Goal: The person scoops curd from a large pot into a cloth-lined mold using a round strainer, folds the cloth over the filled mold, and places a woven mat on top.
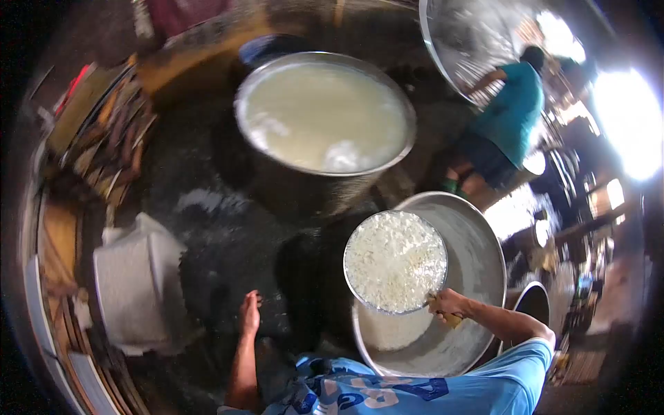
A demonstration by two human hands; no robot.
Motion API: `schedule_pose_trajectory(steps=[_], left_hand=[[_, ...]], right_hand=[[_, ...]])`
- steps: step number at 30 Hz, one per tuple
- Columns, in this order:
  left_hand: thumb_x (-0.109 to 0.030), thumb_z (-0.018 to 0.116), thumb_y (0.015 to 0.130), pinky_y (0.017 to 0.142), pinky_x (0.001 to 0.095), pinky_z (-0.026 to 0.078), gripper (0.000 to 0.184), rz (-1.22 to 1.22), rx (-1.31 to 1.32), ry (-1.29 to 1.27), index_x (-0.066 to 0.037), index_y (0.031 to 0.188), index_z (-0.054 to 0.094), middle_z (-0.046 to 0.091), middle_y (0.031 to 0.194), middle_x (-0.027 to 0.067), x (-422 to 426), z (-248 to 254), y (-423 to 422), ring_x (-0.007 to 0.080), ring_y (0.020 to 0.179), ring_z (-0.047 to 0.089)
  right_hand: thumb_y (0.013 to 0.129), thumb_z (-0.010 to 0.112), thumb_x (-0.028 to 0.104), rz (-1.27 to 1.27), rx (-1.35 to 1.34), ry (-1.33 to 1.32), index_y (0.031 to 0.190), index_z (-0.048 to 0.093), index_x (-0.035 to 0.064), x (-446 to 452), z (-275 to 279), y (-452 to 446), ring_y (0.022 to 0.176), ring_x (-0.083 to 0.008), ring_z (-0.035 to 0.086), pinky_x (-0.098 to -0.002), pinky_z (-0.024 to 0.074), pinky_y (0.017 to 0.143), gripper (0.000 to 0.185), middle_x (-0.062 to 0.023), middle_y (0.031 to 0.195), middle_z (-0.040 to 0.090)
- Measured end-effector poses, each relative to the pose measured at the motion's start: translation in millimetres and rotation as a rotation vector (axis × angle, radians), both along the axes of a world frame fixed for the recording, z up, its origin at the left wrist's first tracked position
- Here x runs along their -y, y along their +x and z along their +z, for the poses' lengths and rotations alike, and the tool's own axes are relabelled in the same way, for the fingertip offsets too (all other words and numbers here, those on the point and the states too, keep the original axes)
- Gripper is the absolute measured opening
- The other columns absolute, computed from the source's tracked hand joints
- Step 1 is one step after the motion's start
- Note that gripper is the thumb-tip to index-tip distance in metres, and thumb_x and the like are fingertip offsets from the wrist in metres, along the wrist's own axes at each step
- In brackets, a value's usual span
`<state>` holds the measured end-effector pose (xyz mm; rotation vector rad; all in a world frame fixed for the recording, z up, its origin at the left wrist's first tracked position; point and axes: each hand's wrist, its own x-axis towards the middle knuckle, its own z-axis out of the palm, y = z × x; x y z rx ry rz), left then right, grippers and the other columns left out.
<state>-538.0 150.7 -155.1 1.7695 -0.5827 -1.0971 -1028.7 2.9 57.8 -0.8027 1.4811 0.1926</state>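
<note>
My right hand (449,306) is closed around the short handle of a large round scoop (346,277). White, lumpy, curd-like stuff (398,259) fills the scoop up to its rim. The scoop is over the left part of a wide metal basin (487,256), which has more white stuff at its bottom. Away from any object, my left hand (251,313) hangs over the dark floor with nothing in it. Its fingers are loosely bent and partly seen edge-on.
A big round vat (242,131) of pale, cloudy liquid stands ahead. At the left is a cloth-covered box (138,283), with stacked wood (114,131) beyond. A co-worker (515,111) bends at another large metal vat (432,41). A dark-mouthed bucket (546,304) stands right of the basin.
</note>
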Motion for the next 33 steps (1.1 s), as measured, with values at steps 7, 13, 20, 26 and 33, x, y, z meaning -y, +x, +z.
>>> schedule_pose_trajectory(steps=[7, 13, 20, 26, 33], left_hand=[[-0.037, 0.053, 0.084, 0.071, 0.0326, 0.044, 0.044, 0.739, -0.295, 0.171, -0.006, 0.116, 0.053, 0.059, 0.101, 0.0065, -258.3, -26.6, 174.8, 0.0176, 0.085, 0.055], [-0.041, 0.051, 0.085, 0.072, 0.0351, 0.044, 0.049, 1.139, -0.271, -0.006, -0.004, 0.116, 0.053, 0.057, 0.108, 0.0101, -431.4, -94.6, 221.7, 0.0225, 0.09, 0.057], [-0.049, 0.039, 0.088, 0.081, 0.0413, 0.042, 0.057, 1.194, -0.303, 0.422, -0.004, 0.123, 0.046, 0.056, 0.111, 0.0127, -426.8, 56.0, 255.8, 0.0255, 0.093, 0.057], [-0.055, 0.034, 0.089, 0.083, 0.0424, 0.042, 0.066, 1.542, -0.627, 0.379, -0.001, 0.124, 0.044, 0.056, 0.11, 0.016, -521.0, -22.9, 166.4, 0.0252, 0.091, 0.057], [-0.052, 0.034, 0.09, 0.084, 0.0421, 0.042, 0.063, 1.604, -0.763, 0.383, -0.001, 0.125, 0.043, 0.054, 0.113, 0.0168, -524.5, -21.0, 149.3, 0.0258, 0.094, 0.056]], right_hand=[[0.08, 0.055, 0.008, 0.541, 0.324, -0.139, 0.088, 0.052, 0.0036, -15.5, -34.4, 198.2, 0.055, -0.0111, 0.051, -0.0281, 0.0454, 0.047, 0.009, -0.002, 0.07, 0.05], [0.076, 0.058, 0.006, 0.605, 0.396, -0.058, 0.081, 0.052, 0.0065, -60.1, -169.9, 454.2, 0.05, -0.0123, 0.049, -0.0288, 0.0431, 0.044, 0.008, -0.0005, 0.062, 0.048], [0.071, 0.06, 0.009, 0.729, 0.58, -0.02, 0.101, 0.053, 0.0048, -164.5, -276.5, 751.7, 0.048, -0.0169, 0.05, -0.0303, 0.042, 0.043, 0.03, -0.003, 0.061, 0.049], [0.076, 0.06, 0.011, 0.921, 0.732, -0.151, 0.101, 0.052, 0.0081, -242.3, -495.2, 884.7, 0.046, -0.0195, 0.051, -0.0331, 0.0444, 0.041, 0.026, -0.0056, 0.064, 0.052], [0.082, 0.056, 0.023, 0.655, 0.551, 0.473, 0.103, 0.054, 0.0128, -265.8, -404.9, 975.5, 0.046, -0.0179, 0.05, -0.0324, 0.0427, 0.043, 0.023, -0.0029, 0.066, 0.053]])
